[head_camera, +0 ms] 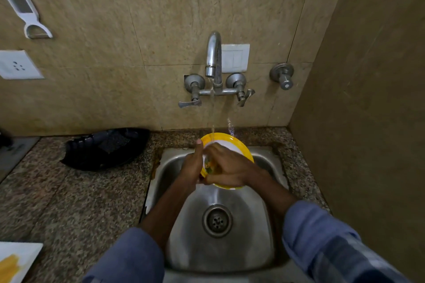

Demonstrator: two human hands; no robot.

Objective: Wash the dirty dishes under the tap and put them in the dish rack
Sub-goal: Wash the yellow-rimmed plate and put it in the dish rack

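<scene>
Beige stone-tile wall point(161, 18) at back, speckled granite counter point(69, 202) with a stainless steel sink point(230, 248) set in it. Both hands meet over the sink's far half on a yellow-rimmed plate point(239, 145), which is tilted up with its white face toward the camera. Left hand point(192, 163) grips the plate's left edge, thumb pointing up along the rim, fingers hidden behind. Right hand point(226, 167) lies over the plate's face with fingers bent down onto it and thumb at the lower rim, so both hands are closed on the plate. Cannot tell if the right one has a scrubber under it. Green-yellow patch shows between the two hands, either residue or print, unclear. Straight above the grip is the wall tap point(213, 53), and its water stream point(212, 112) lands on the plate's top rim just beyond the left thumb. Tap levers sit either side of the stream, with a white switch plate point(236, 57) behind the spout and a stop valve point(284, 76) further right. Drain point(217, 220) is below the grip, toward the person, between the forearms. Both blue sleeves point(322, 236) are pushed up. Left of the grip, on the counter against the wall, lies a black slatted tray point(105, 148), well apart from the hands. Far left on the wall are a socket point(18, 65) and a hanging white grater point(18, 0). White board with yellow smear point(16, 259) sits at the near left corner.
</scene>
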